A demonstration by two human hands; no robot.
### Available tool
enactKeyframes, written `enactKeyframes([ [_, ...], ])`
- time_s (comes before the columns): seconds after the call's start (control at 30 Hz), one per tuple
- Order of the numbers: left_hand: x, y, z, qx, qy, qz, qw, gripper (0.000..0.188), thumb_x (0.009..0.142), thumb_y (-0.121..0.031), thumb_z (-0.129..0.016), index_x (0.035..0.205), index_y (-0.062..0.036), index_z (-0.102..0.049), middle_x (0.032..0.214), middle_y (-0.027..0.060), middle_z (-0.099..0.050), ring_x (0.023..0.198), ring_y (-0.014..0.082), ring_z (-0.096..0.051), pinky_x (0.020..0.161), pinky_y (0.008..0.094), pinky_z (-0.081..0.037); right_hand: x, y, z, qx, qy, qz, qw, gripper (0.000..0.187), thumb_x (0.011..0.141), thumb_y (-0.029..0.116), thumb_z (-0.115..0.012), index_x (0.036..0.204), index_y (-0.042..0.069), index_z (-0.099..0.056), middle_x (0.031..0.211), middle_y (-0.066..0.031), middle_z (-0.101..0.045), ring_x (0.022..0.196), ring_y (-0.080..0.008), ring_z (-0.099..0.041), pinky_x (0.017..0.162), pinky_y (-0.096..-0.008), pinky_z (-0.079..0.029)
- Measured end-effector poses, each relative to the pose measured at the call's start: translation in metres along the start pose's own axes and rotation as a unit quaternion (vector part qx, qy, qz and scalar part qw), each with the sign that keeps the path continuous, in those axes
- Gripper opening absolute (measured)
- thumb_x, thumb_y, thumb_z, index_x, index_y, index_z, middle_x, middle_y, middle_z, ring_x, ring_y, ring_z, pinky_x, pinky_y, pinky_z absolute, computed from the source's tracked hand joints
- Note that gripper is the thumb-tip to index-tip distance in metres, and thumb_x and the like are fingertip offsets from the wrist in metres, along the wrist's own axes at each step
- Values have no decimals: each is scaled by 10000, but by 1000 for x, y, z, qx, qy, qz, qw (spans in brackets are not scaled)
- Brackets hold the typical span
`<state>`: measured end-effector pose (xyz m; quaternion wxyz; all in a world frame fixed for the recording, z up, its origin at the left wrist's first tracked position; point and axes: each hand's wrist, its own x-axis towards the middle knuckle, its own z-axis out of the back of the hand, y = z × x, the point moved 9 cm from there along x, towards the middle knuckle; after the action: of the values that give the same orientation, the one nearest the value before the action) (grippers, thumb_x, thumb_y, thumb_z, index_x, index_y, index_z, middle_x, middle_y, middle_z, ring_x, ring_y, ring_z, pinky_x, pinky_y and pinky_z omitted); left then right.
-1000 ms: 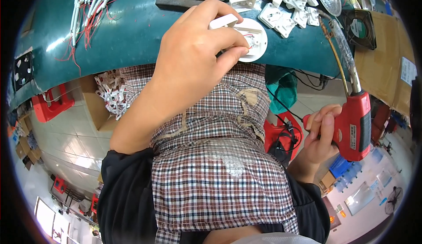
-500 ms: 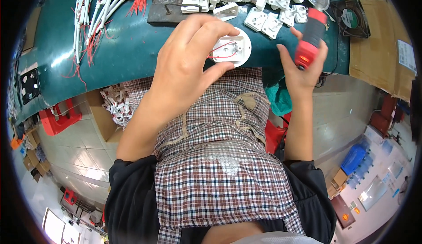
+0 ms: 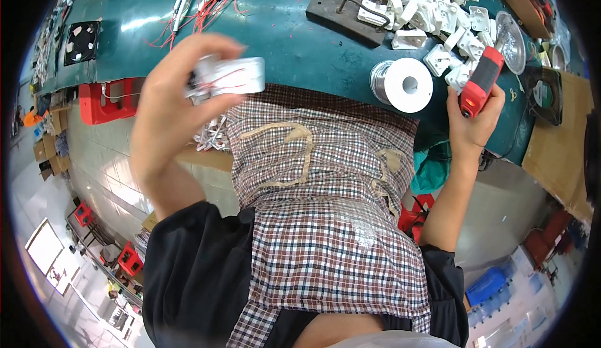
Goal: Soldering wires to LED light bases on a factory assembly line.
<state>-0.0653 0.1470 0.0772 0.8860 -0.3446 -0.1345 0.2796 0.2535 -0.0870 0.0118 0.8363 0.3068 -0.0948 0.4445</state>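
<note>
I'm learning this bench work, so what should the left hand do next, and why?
Probably lower the white piece toward the heap of white parts below the edge of the bench: the left hand holds it over on that side, red wires are on it, and the right hand, with the red-handled tool, is well away.

- Left hand (image 3: 170, 94) grips a white casing (image 3: 247, 74) with red wires (image 3: 230, 81), slightly blurred, near the green table (image 3: 285, 47);
- right hand (image 3: 474, 121) holds a red-and-black tool (image 3: 483, 80);
- a spool (image 3: 395, 85) sits between the hands, near the table's edge;
- white plastic parts (image 3: 447, 16) lie heaped beside a dark block (image 3: 338, 13).
</note>
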Motion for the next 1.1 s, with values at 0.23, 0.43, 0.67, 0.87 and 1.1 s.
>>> enactKeyframes([
  [0.23,-58,49,52,255,-97,120,955,515,720,-23,-833,1199,-107,-665,1134,65,-684,1012,257,-671,893,354,-530,6,2,8,256,36,-68,963,590,794,-143,-756,1274,-1,-444,1262,-177,-600,1187,-282,-614,974,-397,-523],
  [0.43,13,-33,-47,-88,-69,-39,993,446,746,4,-810,1173,-77,-708,1206,104,-678,1039,248,-667,814,306,-536,-7,51,17,285,97,-24,953,526,765,-78,-793,1162,30,-466,1250,-146,-620,1108,-225,-618,944,-347,-507],
  [0.67,38,-106,-122,-134,-116,-242,954,331,681,-27,-831,985,-66,-706,1047,82,-700,918,282,-686,745,366,-565,-11,87,20,302,112,14,947,606,685,-50,-839,1162,22,-474,1187,-142,-627,1088,-237,-639,902,-352,-527],
  [0.87,39,-103,-126,-178,-164,-216,946,263,677,-21,-837,882,-51,-675,1010,93,-712,835,270,-693,707,360,-573,0,77,26,361,42,-21,932,575,687,-89,-793,1137,30,-457,1053,-82,-473,1177,-284,-622,947,-389,-517],
  [1.1,28,-104,-119,-166,-196,-250,934,347,682,31,-842,1009,-27,-741,1030,124,-723,874,284,-715,757,359,-596,-6,83,19,363,112,3,925,614,694,-38,-845,1170,51,-469,1247,-164,-615,1101,-236,-629,938,-367,-517],
])
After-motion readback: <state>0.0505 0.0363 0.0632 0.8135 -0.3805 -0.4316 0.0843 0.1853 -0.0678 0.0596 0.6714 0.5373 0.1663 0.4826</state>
